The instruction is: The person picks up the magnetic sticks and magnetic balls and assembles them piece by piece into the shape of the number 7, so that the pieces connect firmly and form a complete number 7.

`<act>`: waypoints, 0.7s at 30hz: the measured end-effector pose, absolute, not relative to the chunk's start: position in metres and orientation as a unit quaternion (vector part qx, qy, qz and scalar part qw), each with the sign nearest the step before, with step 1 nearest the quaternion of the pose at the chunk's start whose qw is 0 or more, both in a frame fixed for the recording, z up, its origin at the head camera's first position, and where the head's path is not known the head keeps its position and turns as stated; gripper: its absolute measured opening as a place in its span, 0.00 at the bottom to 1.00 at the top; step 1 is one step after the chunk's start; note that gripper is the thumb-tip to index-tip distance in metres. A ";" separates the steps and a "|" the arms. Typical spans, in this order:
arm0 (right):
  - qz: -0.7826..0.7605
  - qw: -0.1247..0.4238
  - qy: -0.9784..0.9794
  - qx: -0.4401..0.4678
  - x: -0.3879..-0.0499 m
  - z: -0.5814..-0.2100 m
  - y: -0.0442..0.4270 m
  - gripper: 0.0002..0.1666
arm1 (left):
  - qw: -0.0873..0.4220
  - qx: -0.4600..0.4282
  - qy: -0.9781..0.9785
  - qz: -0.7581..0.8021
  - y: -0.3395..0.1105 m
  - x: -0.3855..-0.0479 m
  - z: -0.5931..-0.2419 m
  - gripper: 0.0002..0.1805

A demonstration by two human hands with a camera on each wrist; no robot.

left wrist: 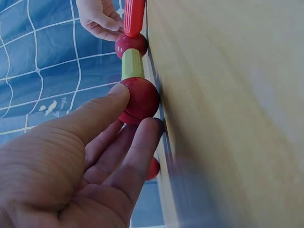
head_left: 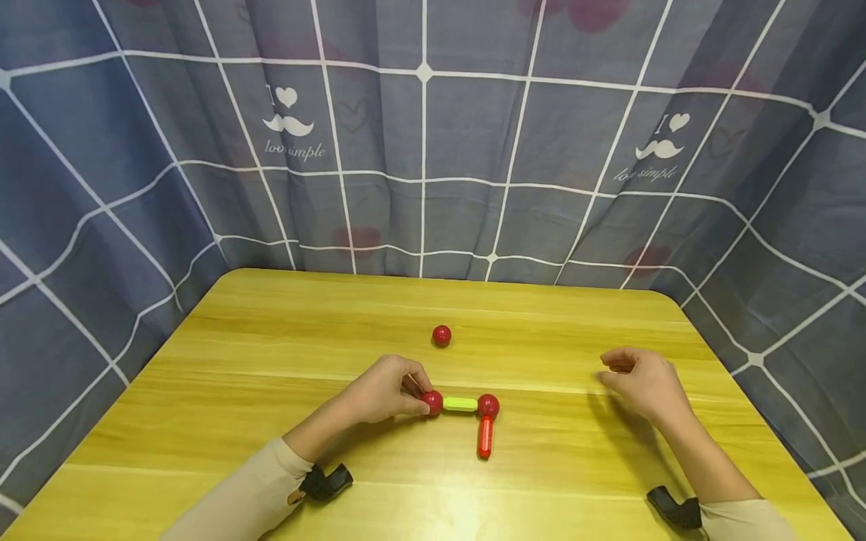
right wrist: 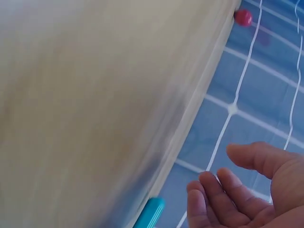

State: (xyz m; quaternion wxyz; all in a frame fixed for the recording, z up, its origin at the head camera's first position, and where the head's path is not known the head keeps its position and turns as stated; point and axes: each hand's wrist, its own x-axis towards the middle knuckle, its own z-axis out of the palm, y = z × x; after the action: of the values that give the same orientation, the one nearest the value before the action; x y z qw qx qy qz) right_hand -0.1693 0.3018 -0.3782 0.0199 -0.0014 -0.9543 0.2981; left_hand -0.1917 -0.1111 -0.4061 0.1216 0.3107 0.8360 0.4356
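- The left hand (head_left: pixel 392 389) pinches a red ball (head_left: pixel 432 402) between thumb and fingertips, at the near end of a joined piece.
- From that ball, a yellow-green rod (head_left: pixel 460 404) runs rightward, away from the left hand, to a second red ball (head_left: pixel 488 406).
- A red rod (head_left: pixel 485 438) extends from the second ball toward the person, clear of both hands.
- A loose red ball (head_left: pixel 442 336) sits on the wooden table (head_left: pixel 271 323), beyond the left hand and touching neither hand.
- The right hand (head_left: pixel 643 379) is well apart to the right of the joined piece, fingers loosely bent, thumb spread from them, holding nothing.
- Near the right fingertips, the right wrist view shows a turquoise rod (right wrist: pixel 149 213), cut off by the lower edge.
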 end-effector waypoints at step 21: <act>0.224 0.024 -0.974 -0.020 -0.198 -0.386 0.351 0.30 | 0.126 0.303 0.840 0.433 -0.111 -0.191 -0.405 0.09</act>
State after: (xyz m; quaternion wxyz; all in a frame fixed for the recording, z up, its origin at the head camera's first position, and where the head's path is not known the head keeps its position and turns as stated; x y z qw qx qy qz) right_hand -0.1983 0.3514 -0.3856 0.0241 -0.0196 -0.9741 0.2241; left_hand -0.1913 -0.1111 -0.4051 0.1256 0.3026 0.8400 0.4326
